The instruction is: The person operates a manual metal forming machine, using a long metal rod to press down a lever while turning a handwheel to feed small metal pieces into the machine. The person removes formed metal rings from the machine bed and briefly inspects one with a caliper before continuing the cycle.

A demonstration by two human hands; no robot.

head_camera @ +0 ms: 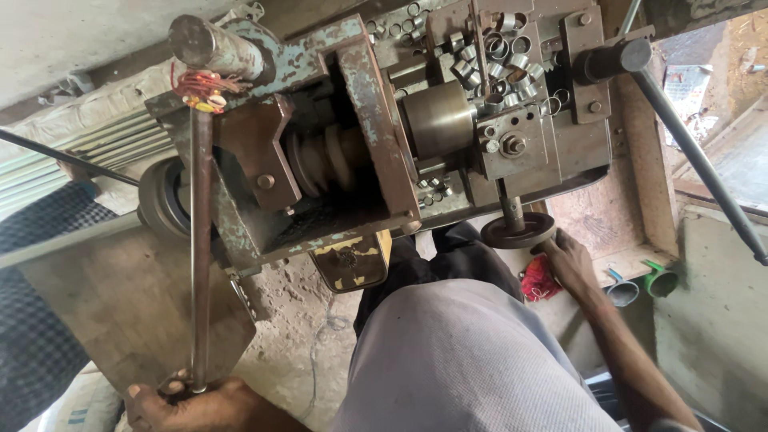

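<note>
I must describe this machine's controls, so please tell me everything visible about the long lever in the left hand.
The lever is a long, thin, round metal rod, dull brown and worn. Its top joins the machine below a thick shaft, where red thread is tied. Its lower end sits in the left hand, whose fingers close around it.

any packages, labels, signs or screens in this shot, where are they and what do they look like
Plate: under the machine's front edge, near centre; squarish, yellow with worn black marks.
Sack: bottom left corner, beside the left hand; pale, with small blue print.
No signs or screens show.
</note>
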